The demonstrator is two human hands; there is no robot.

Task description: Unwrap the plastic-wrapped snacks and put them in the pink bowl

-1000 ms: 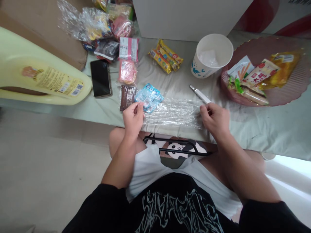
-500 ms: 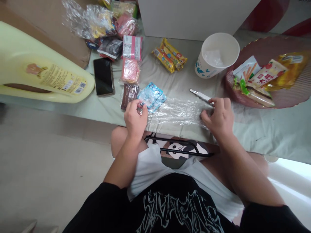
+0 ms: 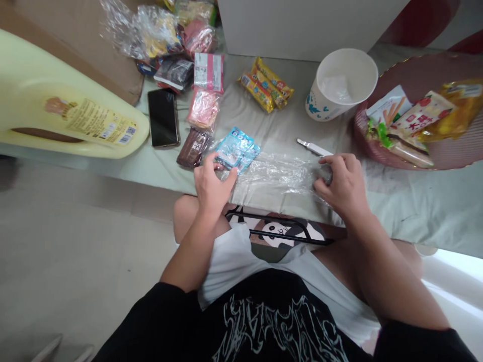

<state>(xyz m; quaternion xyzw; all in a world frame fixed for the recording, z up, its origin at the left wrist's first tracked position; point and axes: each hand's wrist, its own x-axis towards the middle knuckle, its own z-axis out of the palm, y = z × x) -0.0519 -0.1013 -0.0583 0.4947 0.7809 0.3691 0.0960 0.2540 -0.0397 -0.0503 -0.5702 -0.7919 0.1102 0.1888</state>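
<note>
A clear plastic bag (image 3: 283,173) lies flattened and crinkled on the cloth between my hands. My left hand (image 3: 213,186) is at its left end, thumb and index finger apart, by a small stack of blue packets (image 3: 237,148). A dark brown wrapped snack (image 3: 194,147) lies slanted just left of those fingertips. My right hand (image 3: 342,183) rests at the bag's right end with fingers curved and a gap between thumb and index finger. Just beyond its fingertips lies a slim utility knife (image 3: 314,147) with a white handle, partly covered by the fingers.
Pink wrapped snacks (image 3: 204,108), a phone (image 3: 163,119) and a big yellow bottle (image 3: 75,110) are to the left. Yellow snack bars (image 3: 266,85) lie farther back. A paper cup (image 3: 320,98) and a pink bowl (image 3: 458,156) of packets stand at right. A white box (image 3: 302,30) borders the back.
The brown snack has turned and slid left, away from the blue packets. My left thumb and index finger have spread wider. The right hand has hardly moved; the view has shifted slightly.
</note>
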